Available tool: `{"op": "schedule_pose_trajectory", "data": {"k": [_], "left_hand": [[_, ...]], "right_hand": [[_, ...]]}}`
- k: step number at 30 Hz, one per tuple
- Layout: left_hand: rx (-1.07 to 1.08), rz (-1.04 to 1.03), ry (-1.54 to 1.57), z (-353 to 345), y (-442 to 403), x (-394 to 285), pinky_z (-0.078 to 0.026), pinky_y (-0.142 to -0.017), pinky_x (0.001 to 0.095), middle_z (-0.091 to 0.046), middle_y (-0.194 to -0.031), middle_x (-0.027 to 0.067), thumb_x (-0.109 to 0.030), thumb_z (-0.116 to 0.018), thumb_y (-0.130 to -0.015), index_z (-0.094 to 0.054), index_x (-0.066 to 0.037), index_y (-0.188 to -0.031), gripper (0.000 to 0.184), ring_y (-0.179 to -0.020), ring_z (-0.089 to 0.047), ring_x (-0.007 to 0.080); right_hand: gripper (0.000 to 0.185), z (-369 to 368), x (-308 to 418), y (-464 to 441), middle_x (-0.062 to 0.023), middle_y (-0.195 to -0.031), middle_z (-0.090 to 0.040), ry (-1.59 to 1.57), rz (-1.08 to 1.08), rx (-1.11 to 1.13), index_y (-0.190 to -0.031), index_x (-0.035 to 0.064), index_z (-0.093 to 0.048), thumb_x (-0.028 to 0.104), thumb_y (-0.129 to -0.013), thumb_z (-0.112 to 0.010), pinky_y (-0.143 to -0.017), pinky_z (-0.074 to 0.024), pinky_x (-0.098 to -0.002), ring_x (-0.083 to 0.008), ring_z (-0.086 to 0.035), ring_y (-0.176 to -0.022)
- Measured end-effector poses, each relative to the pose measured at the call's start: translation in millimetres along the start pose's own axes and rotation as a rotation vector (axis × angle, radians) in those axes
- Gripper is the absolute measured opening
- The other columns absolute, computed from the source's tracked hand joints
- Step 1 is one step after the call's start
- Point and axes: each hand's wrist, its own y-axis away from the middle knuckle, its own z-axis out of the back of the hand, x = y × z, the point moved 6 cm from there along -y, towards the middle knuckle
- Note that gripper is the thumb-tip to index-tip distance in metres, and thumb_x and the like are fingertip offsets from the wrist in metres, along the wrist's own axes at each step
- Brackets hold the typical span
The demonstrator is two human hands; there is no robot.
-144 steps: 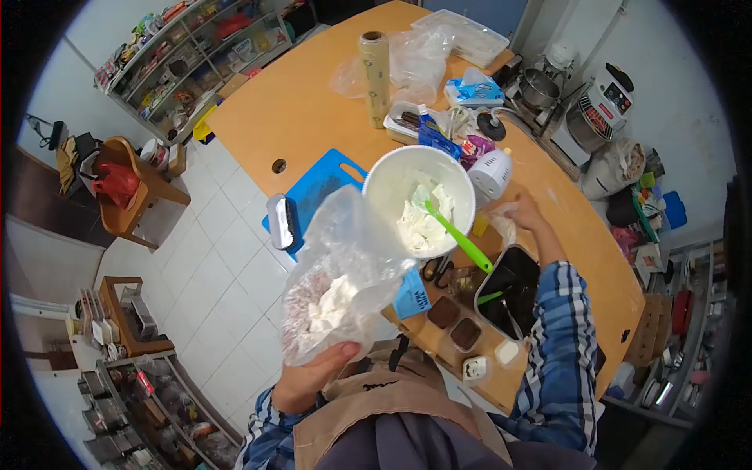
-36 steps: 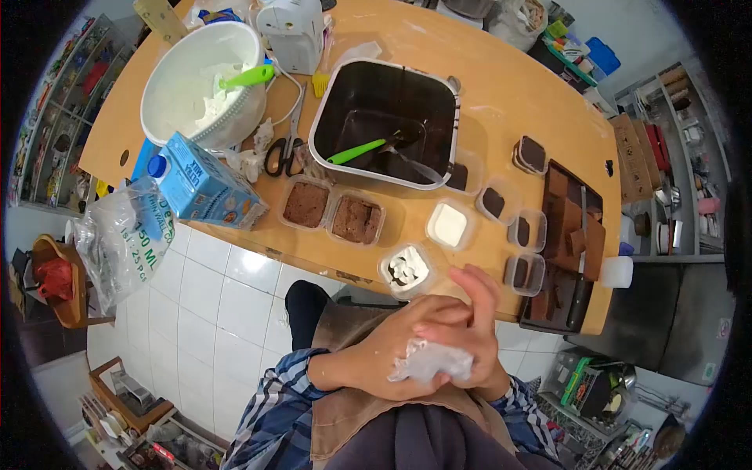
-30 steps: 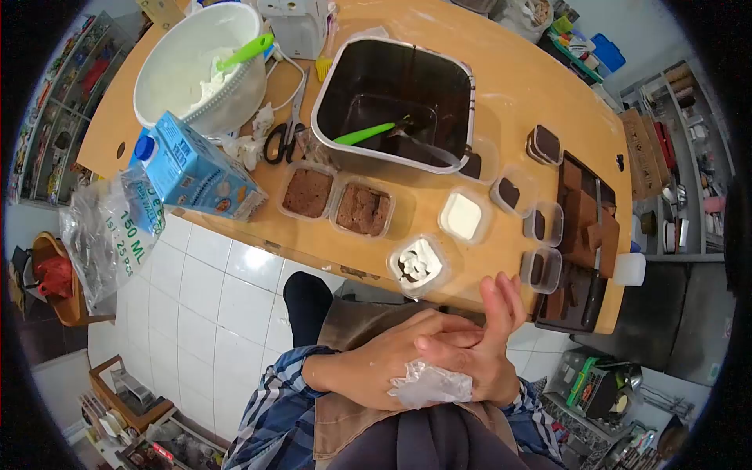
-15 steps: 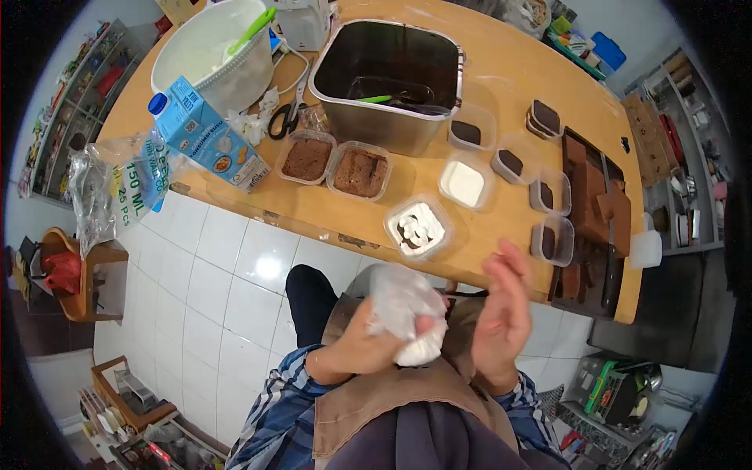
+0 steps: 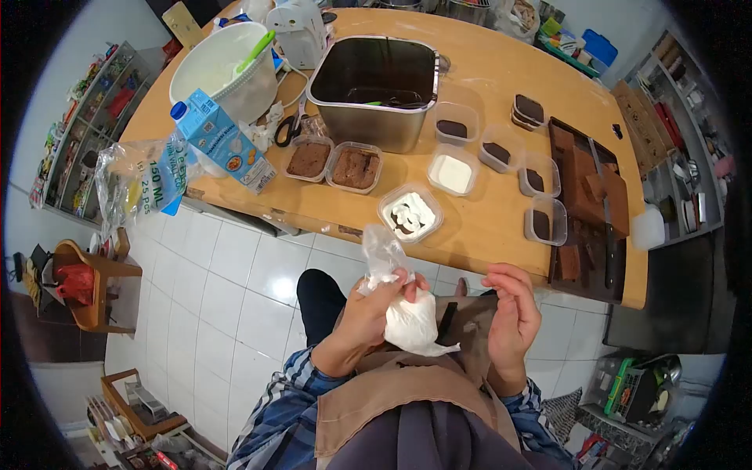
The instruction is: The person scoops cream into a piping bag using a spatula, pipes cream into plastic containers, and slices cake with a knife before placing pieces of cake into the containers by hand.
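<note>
Head camera: our left hand (image 5: 362, 319) is closed around the gathered neck of a plastic bag of white cream (image 5: 410, 323), thumb and fingers drawn together, with loose plastic rising above the grip. Our right hand (image 5: 514, 317) stands open beside it, fingers partly curled, touching nothing and holding nothing. We judge the step in hand to be settling the grip on the filled bag, and the next move to call for a tight neck, even pressure and a guided tip; we cannot tell whether that tip is cut open.

The bag hangs in front of our apron (image 5: 392, 384), its full part below the left fingers and between the two hands, the narrow tip pointing toward the right hand but well apart from it. Beyond the hands, near the edge of the table (image 5: 478, 235), sits a cup with white swirls (image 5: 410, 217), and just past it a cup with a smooth white top (image 5: 453, 174)
</note>
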Motion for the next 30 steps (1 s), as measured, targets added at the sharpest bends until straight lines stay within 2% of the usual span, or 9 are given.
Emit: {"op": "schedule_pose_trajectory", "data": {"k": [4, 8, 12, 15, 19, 22, 25, 27, 30], "left_hand": [[-0.118, -0.162, -0.052, 25.5, -16.4, 12.6, -0.045, -0.065, 0.0298, -0.054, -0.065, 0.0059, -0.009, -0.057, -0.086, -0.057, 0.000, -0.083, 0.009, -0.068, -0.056, 0.0159], [-0.187, -0.177, -0.334, 44.3, -19.5, 24.8, -0.042, -0.056, 0.0237, -0.057, -0.070, 0.0030, -0.006, -0.056, -0.083, -0.060, 0.002, -0.092, 0.012, -0.063, -0.053, 0.0096], [-0.083, -0.126, -0.609, 20.5, -11.6, 21.6, -0.042, -0.059, 0.0238, -0.059, -0.075, 0.0018, -0.004, -0.058, -0.081, -0.059, -0.001, -0.095, 0.015, -0.067, -0.052, 0.0078], [0.086, -0.290, -0.726, 1.9, -6.7, 12.4, -0.045, -0.064, 0.0257, -0.060, -0.077, 0.0032, -0.003, -0.059, -0.079, -0.057, 0.000, -0.095, 0.016, -0.071, -0.054, 0.0097], [0.206, -0.292, -0.834, -4.0, -3.2, 12.9, -0.045, -0.073, 0.0285, -0.059, -0.091, 0.0069, -0.001, -0.058, -0.077, -0.053, -0.001, -0.103, 0.026, -0.082, -0.054, 0.0130], [0.277, -0.279, -0.826, -6.1, -4.3, 18.7, -0.044, -0.076, 0.0299, -0.058, -0.094, 0.0073, -0.001, -0.057, -0.077, -0.050, -0.002, -0.107, 0.031, -0.085, -0.055, 0.0153], [0.261, -0.230, -0.746, -9.6, -3.5, 22.2, -0.047, -0.070, 0.0249, -0.057, -0.090, 0.0022, -0.002, -0.058, -0.081, -0.051, -0.002, -0.107, 0.026, -0.083, -0.055, 0.0091], [0.198, -0.118, -0.630, -7.8, -5.8, 25.2, -0.047, -0.068, 0.0246, -0.057, -0.087, 0.0023, -0.002, -0.057, -0.082, -0.051, -0.002, -0.105, 0.023, -0.079, -0.056, 0.0096], [0.164, -0.085, -0.607, -1.9, -10.9, 26.1, -0.047, -0.061, 0.0240, -0.057, -0.083, 0.0034, -0.002, -0.055, -0.085, -0.051, -0.002, -0.101, 0.016, -0.070, -0.056, 0.0091]], "right_hand": [[0.022, -0.6, -0.1, 3.0, -0.0132, -0.105, -0.056, 0.055, -0.031, 0.018, -0.100, -0.0045, -0.058, 0.013, -0.089, -0.051, -0.080, -0.0439, -0.0297, -0.0190, -0.055, -0.091], [0.022, -13.9, -13.3, 3.8, -0.0126, -0.100, -0.058, 0.153, -0.150, 0.129, -0.098, -0.0039, -0.060, 0.010, -0.082, -0.061, -0.076, -0.0448, -0.0284, -0.0180, -0.057, -0.085], [0.029, -35.5, -36.1, 6.7, -0.0138, -0.101, -0.058, 0.191, -0.173, 0.288, -0.101, -0.0044, -0.060, 0.011, -0.077, -0.067, -0.076, -0.0455, -0.0291, -0.0198, -0.058, -0.088], [0.029, -45.2, -34.7, 6.8, -0.0138, -0.102, -0.058, 0.164, -0.131, 0.355, -0.102, -0.0044, -0.060, 0.008, -0.076, -0.067, -0.079, -0.0449, -0.0290, -0.0201, -0.057, -0.092], [0.028, -43.4, -43.3, 11.1, -0.0128, -0.106, -0.056, -0.156, -0.315, 0.261, -0.104, -0.0045, -0.061, 0.002, -0.076, -0.064, -0.085, -0.0432, -0.0287, -0.0194, -0.054, -0.099], [0.026, -37.3, -52.0, 12.1, -0.0119, -0.108, -0.055, -0.194, -0.315, 0.254, -0.103, -0.0047, -0.061, -0.002, -0.077, -0.062, -0.086, -0.0427, -0.0284, -0.0188, -0.053, -0.101], [0.023, -33.6, -55.6, 12.3, -0.0115, -0.107, -0.055, -0.217, -0.331, 0.214, -0.100, -0.0041, -0.062, -0.004, -0.077, -0.062, -0.086, -0.0426, -0.0282, -0.0186, -0.053, -0.101], [0.021, -34.4, -52.9, 12.8, -0.0114, -0.106, -0.056, -0.291, -0.402, 0.155, -0.098, -0.0033, -0.063, -0.005, -0.077, -0.062, -0.086, -0.0425, -0.0284, -0.0184, -0.053, -0.100], [0.020, -28.2, -45.6, 10.8, -0.0115, -0.106, -0.056, -0.125, -0.206, 0.094, -0.096, -0.0020, -0.064, -0.006, -0.076, -0.061, -0.086, -0.0424, -0.0288, -0.0181, -0.053, -0.098]]}}
